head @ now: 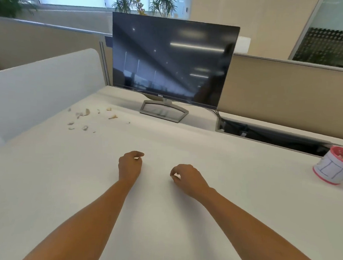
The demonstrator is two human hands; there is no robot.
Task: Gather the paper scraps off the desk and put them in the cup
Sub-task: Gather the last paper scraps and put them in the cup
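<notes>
Two bare forearms enter from the bottom of the frame and converge on the centre, where both hands hover over or rest on the white desk (180,222); contact with the surface cannot be confirmed.

Left hand (129,165): positioned just left of centre, fingers curled inward with thumb and forefinger pinched together. A small pale fragment shows at the pinch point; it appears to be a paper scrap, but it is too small to identify with certainty.

Right hand (187,178): positioned just right of centre, slightly lower in the frame, near the left hand but not touching it. Fingers are curled, with thumb and forefinger closed around a small whitish spot. Whether this is a held scrap or the desk seen through the gap cannot be determined.

Paper scraps (86,117): a loose scatter of small pale pieces lies on the desk in the middle left of the frame, well apart from both hands and near the white side partition (38,84).

Cup (335,165): stands at the right edge of the frame, well apart from the hands. It is white with a pink rim and base, carries hand-drawn lettering, and tilts slightly. Pale pieces are visible inside its opening.

Monitor (169,62): dark screen, on a grey stand at upper centre. A cable slot (271,134) is open in the desk to its right.
</notes>
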